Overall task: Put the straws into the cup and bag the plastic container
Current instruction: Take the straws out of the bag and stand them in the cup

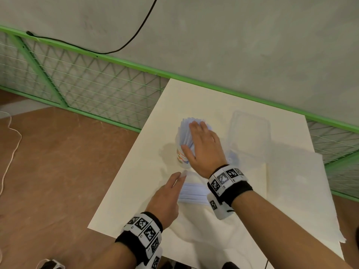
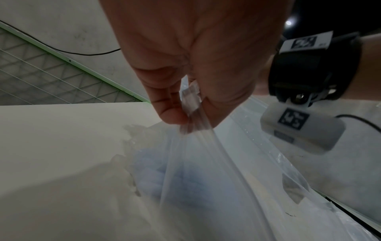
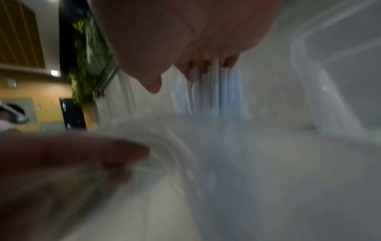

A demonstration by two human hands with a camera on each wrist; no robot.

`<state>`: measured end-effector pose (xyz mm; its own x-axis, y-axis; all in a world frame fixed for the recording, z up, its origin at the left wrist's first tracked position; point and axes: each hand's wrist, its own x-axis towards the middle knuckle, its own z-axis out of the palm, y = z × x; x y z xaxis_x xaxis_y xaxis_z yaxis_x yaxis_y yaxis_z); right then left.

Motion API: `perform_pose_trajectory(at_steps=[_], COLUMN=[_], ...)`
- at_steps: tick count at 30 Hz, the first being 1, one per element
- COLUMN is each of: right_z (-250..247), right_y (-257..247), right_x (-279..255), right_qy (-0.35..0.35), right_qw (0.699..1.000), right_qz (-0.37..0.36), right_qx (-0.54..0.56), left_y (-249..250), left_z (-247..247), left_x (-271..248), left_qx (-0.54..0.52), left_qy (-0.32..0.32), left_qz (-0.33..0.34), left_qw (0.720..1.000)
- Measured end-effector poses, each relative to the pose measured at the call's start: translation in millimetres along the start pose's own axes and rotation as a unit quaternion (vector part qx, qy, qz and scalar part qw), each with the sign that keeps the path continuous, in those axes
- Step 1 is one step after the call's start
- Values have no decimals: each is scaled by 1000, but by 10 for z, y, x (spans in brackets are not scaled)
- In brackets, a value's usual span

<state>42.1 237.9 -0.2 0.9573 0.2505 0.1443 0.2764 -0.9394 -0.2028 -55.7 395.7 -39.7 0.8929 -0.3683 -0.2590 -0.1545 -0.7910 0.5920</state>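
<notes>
Right hand (image 1: pixel 202 146) lies flat across the tops of the straws (image 1: pixel 185 133) standing in the cup (image 1: pixel 181 157), fingers straight and pressing down on the bundle, thumb out to the side — nothing is curled round them. The right wrist view is blurred, but it shows the fingertips (image 3: pixel 206 63) touching the upper ends of the pale straws.

The cup is the landmark: a printed paper cup upright on the cream table (image 1: pixel 136 181), packed with white and bluish straws. Just to its right sits the clear plastic container (image 1: pixel 250 133), apart from the cup and out of the bag. Nearer the person than the cup lies a thin clear plastic bag (image 1: pixel 196 220), spread on the table, with more straws (image 1: pixel 192 193) lying flat under or in it; which, I cannot tell.

Left hand (image 1: pixel 165 199), also on the cup's near side, pinches a strip of that bag — the left wrist view shows thumb and fingertips (image 2: pixel 175 114) squeezing the gathered film (image 2: pixel 193 104).
</notes>
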Motion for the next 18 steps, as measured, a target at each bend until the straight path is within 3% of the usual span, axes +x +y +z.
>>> perform_pose_trajectory(at_steps=[2,7,11,13,15,18], right_z=[61,18,81,43,-94,-293], right_y=[8,-50,-103,-125,-178,-293], right_x=[14,170,250,271,226,-62], right_qy=[-6,67,-5,-3,59,166], right_qw=[1000,997,996,998,997,971], right_qz=[-15,-12,-44,-32,-39,-122], right_qx=[-11,37,-72,-47,17,120], left_y=[2,-6,-15,-19,-23,-30], left_z=[-2,-6,-15,-23,-24,-23], left_x=[-10,-36,-43,-37,-37,-16], left_qx=[1,8,14,16,19,25], left_qy=[-2,-4,-6,-4,-4,-7], left_qz=[-2,-12,-15,-12,-14,-21], left_qw=[1000,1000,1000,1000,1000,999])
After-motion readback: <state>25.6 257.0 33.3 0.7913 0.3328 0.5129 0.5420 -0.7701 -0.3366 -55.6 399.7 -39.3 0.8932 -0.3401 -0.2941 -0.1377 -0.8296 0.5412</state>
